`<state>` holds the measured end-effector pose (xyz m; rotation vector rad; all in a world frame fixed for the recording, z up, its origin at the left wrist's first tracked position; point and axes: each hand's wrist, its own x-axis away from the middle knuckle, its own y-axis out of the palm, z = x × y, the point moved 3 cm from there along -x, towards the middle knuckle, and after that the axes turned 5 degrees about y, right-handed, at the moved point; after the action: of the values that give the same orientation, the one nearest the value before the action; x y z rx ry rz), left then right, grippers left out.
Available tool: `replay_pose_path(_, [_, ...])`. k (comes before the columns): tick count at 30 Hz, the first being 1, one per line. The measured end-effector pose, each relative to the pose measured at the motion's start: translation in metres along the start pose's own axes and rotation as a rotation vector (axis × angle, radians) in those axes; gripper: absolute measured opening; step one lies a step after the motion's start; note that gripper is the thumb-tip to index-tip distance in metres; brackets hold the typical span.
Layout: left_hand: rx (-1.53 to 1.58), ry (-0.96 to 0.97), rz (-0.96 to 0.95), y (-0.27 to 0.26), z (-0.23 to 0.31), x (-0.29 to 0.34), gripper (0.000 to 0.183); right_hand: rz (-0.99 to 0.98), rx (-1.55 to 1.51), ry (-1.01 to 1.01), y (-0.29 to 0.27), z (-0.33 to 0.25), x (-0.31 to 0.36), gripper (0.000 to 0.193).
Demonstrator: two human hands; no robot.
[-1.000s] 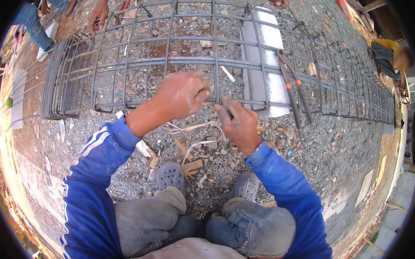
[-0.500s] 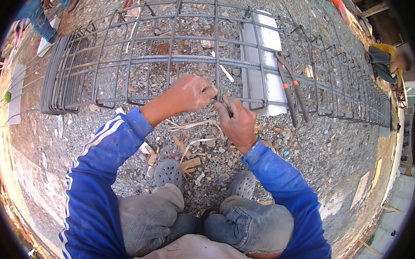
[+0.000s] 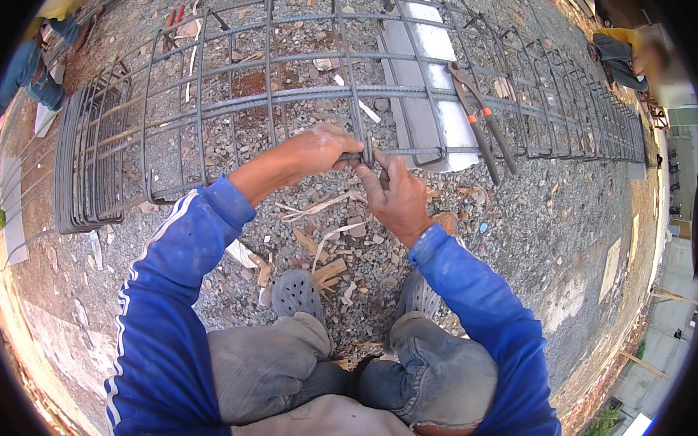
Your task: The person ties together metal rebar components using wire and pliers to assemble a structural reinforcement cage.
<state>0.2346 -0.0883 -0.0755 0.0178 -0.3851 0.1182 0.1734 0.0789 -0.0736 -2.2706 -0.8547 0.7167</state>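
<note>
Seen from the head camera, we crouch on grey gravel before a long grey steel reinforcement-bar cage (image 3: pixel 307 99) lying on its side, its near lower bar just beyond our feet. Our left hand (image 3: pixel 317 150) closes around that long bar where an upright stirrup crosses it, fingers curled and pressed together on the joint. Our right hand (image 3: pixel 397 197) meets it from below, thumb and forefinger pinching something thin at the same crossing, probably tie wire, though it is too small to tell.

The cage looks heavy and rigid, its ribbed bars rough rather than slippery; we judge it best gripped at the crossings, where bars brace each other. Any wire there would be soft and easily bent, with sharp ends.

A pair of orange-handled steel pincers (image 3: pixel 481 126) rests on the cage's upper bars, to the right of our hands, above a pale grey flat slab (image 3: pixel 429 81) showing through the cage. Wood offcuts (image 3: pixel 327 272) litter the gravel by our grey perforated clogs (image 3: pixel 297 294). Another person in a yellow sleeve (image 3: pixel 58 3) works at upper left.
</note>
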Motion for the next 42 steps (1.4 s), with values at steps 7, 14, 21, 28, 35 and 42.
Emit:
replay_pose_path(7, [-0.354,0.16,-0.085,-0.007,-0.003,0.003,0.036,0.049,-0.112,0.221,0.002,-0.003,0.04,0.02])
replay_pose_path(14, [-0.441,0.104,-0.042,0.002,0.01,0.002,0.045,0.105,-0.187,0.237,0.016,-0.013,0.054,0.013])
replay_pose_path(21, [-0.902,-0.103,0.321,0.029,0.017,0.007,0.048,-0.136,-0.362,0.319,0.01,-0.015,0.033,0.012])
replay_pose_path(28, [-0.903,-0.12,0.276,0.034,0.025,0.011,0.049,-0.147,-0.026,0.031,-0.022,-0.003,0.014,0.009])
replay_pose_path(35, [-1.074,0.244,0.326,0.032,0.006,0.015,0.051,0.096,-0.303,-0.13,-0.03,0.016,0.006,0.009])
replay_pose_path(42, [-0.947,-0.036,0.28,0.035,0.023,0.009,0.054,0.016,-0.332,-0.1,-0.008,0.005,0.021,0.014])
